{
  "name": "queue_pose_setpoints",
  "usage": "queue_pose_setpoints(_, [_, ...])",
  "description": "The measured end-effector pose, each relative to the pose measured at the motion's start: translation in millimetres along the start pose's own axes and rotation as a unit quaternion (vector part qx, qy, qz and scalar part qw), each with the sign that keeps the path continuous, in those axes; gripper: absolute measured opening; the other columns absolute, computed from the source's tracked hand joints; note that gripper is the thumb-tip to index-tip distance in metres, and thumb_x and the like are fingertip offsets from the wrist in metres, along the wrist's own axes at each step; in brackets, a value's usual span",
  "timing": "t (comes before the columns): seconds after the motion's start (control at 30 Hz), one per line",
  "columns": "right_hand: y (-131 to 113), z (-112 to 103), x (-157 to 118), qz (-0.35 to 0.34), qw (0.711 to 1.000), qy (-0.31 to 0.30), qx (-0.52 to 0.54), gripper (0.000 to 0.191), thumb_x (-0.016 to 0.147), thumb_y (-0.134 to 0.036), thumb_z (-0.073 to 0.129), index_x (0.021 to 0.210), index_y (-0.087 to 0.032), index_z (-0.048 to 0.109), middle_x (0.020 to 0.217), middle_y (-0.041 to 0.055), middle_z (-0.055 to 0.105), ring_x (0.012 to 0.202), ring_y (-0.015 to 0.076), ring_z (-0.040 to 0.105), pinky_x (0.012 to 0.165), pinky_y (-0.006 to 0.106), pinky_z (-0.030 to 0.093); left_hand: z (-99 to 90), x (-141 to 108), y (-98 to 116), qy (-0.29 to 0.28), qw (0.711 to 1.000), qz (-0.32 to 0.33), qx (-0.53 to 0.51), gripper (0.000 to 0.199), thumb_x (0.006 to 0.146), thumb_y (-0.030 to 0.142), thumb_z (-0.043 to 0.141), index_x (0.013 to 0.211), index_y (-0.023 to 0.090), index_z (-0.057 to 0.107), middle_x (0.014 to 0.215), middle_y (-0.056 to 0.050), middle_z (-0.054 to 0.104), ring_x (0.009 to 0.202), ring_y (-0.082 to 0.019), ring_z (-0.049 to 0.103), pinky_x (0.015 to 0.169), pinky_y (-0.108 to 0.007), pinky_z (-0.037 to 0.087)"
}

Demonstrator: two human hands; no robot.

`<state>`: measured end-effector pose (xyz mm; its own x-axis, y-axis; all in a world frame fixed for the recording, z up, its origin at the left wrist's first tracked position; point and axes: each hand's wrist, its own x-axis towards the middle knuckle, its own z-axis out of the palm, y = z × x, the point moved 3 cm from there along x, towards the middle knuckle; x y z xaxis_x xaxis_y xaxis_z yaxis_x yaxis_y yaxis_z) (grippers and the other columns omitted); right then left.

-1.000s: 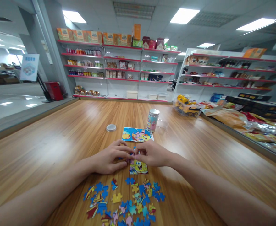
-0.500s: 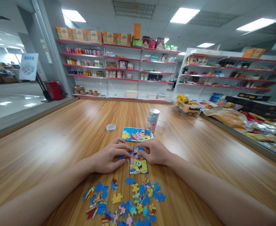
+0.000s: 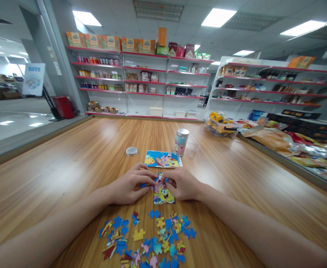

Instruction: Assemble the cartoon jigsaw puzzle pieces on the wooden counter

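While a tin [image 3: 180, 144] stands upright, card [image 3: 161, 159], lid [image 3: 131, 151], puzzle [image 3: 165, 196]

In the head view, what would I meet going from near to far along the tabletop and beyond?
Loose puzzle pieces → joined puzzle section → picture sheet → clear plastic bin → red-edged shelves.

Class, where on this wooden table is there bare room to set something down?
The tabletop is bare left of the round lid and left hand, and right of the right hand, short of the toy-truck bin and packaged goods. It is crowded between the hands, at the joined jigsaw section, and nearer the viewer among loose jigsaw pieces.
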<state>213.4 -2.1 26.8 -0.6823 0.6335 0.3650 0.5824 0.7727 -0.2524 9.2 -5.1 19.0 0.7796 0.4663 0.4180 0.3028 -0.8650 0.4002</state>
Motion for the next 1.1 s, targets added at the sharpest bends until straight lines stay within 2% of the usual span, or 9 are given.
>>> queue_pose_setpoints(0.13, [-5.3, 2.4, -1.1, -0.043, 0.999, 0.006, 0.01, 0.026, 0.077, -0.013, 0.055, 0.093, -0.021, 0.074, 0.063, 0.0009, 0.068, 0.054, 0.0135, 0.057, 0.056, 0.023, 0.04, -0.3, 1.4, 1.0, -0.003, 1.0, 0.0, 0.007, 0.024, 0.092, 0.016, 0.057, 0.111, 0.023, 0.068, 0.121, -0.004, 0.064, 0.115, -0.024, 0.048, 0.104, -0.045, 0.039])
queue_pose_setpoints(0.23, [-4.5, 2.8, -1.5, -0.051, 0.998, 0.031, 0.032, 0.027, 0.076, -0.011, 0.054, 0.09, -0.02, 0.074, 0.064, 0.0013, 0.069, 0.053, 0.0131, 0.059, 0.055, 0.022, 0.042, -1.7, 1.8, 3.9, 0.004, 1.0, 0.014, 0.016, 0.026, 0.092, 0.015, 0.055, 0.113, 0.023, 0.067, 0.126, -0.005, 0.061, 0.118, -0.025, 0.046, 0.105, -0.046, 0.039])
queue_pose_setpoints(0.37, [-2.3, 2.7, -1.5, -0.061, 0.996, 0.05, 0.043, 0.025, 0.071, -0.008, 0.053, 0.079, -0.018, 0.074, 0.062, 0.0011, 0.068, 0.053, 0.0136, 0.06, 0.055, 0.022, 0.043, -3.7, 1.1, 8.6, -0.003, 0.998, 0.047, 0.028, 0.035, 0.092, 0.012, 0.054, 0.123, 0.026, 0.063, 0.143, -0.005, 0.047, 0.125, -0.027, 0.042, 0.107, -0.048, 0.038])
queue_pose_setpoints(0.47, [-2.1, 2.8, -1.1, -0.06, 0.996, 0.048, 0.043, 0.027, 0.07, -0.008, 0.053, 0.082, -0.019, 0.074, 0.061, 0.0008, 0.068, 0.053, 0.014, 0.06, 0.056, 0.023, 0.044, -3.2, -0.2, 9.4, -0.027, 0.997, 0.052, 0.042, 0.038, 0.089, 0.012, 0.057, 0.123, 0.027, 0.063, 0.149, -0.005, 0.04, 0.129, -0.029, 0.039, 0.108, -0.051, 0.037])
queue_pose_setpoints(0.67, [-1.8, 2.7, 0.2, -0.024, 0.998, 0.03, 0.039, 0.029, 0.073, -0.009, 0.053, 0.089, -0.019, 0.075, 0.066, 0.002, 0.07, 0.055, 0.0133, 0.059, 0.055, 0.022, 0.041, -3.6, -0.2, 9.5, -0.025, 0.998, 0.048, 0.021, 0.034, 0.087, 0.012, 0.058, 0.119, 0.024, 0.065, 0.14, -0.006, 0.051, 0.125, -0.029, 0.041, 0.107, -0.051, 0.039])
queue_pose_setpoints(0.77, [-1.8, 3.6, 0.2, -0.022, 0.999, 0.021, 0.016, 0.025, 0.072, -0.009, 0.053, 0.081, -0.019, 0.075, 0.062, 0.002, 0.068, 0.053, 0.0131, 0.057, 0.054, 0.022, 0.04, -3.8, 0.2, 9.8, -0.019, 0.998, 0.062, -0.005, 0.039, 0.09, 0.008, 0.051, 0.123, 0.024, 0.062, 0.135, -0.006, 0.057, 0.12, -0.027, 0.045, 0.104, -0.05, 0.041])
queue_pose_setpoints(0.87, [-0.7, 2.5, 0.1, -0.01, 0.999, 0.041, 0.019, 0.022, 0.072, -0.009, 0.054, 0.076, -0.017, 0.074, 0.059, 0.0021, 0.066, 0.05, 0.0117, 0.054, 0.051, 0.021, 0.037, -3.6, 0.1, 10.7, -0.015, 0.997, 0.078, -0.023, 0.045, 0.091, 0.005, 0.046, 0.13, 0.024, 0.058, 0.13, -0.006, 0.061, 0.116, -0.026, 0.047, 0.101, -0.048, 0.043])
queue_pose_setpoints(1.0, [-0.1, 1.4, 0.5, 0.0, 0.999, 0.039, 0.033, 0.029, 0.073, -0.009, 0.056, 0.09, -0.02, 0.076, 0.063, 0.0004, 0.069, 0.051, 0.011, 0.056, 0.053, 0.02, 0.039, -1.0, -0.5, 12.0, -0.028, 0.997, 0.073, -0.014, 0.042, 0.092, 0.006, 0.048, 0.129, 0.023, 0.059, 0.118, -0.007, 0.067, 0.106, -0.024, 0.05, 0.095, -0.043, 0.045])
queue_pose_setpoints(1.1, [-0.5, 1.6, 1.0, 0.015, 1.0, 0.022, 0.016, 0.026, 0.074, -0.011, 0.058, 0.089, -0.021, 0.077, 0.061, -0.0001, 0.068, 0.05, 0.0112, 0.056, 0.053, 0.021, 0.038, 1.2, -1.2, 10.5, -0.019, 0.997, 0.072, -0.006, 0.036, 0.093, 0.01, 0.053, 0.125, 0.022, 0.061, 0.114, -0.007, 0.068, 0.101, -0.024, 0.05, 0.093, -0.042, 0.045])
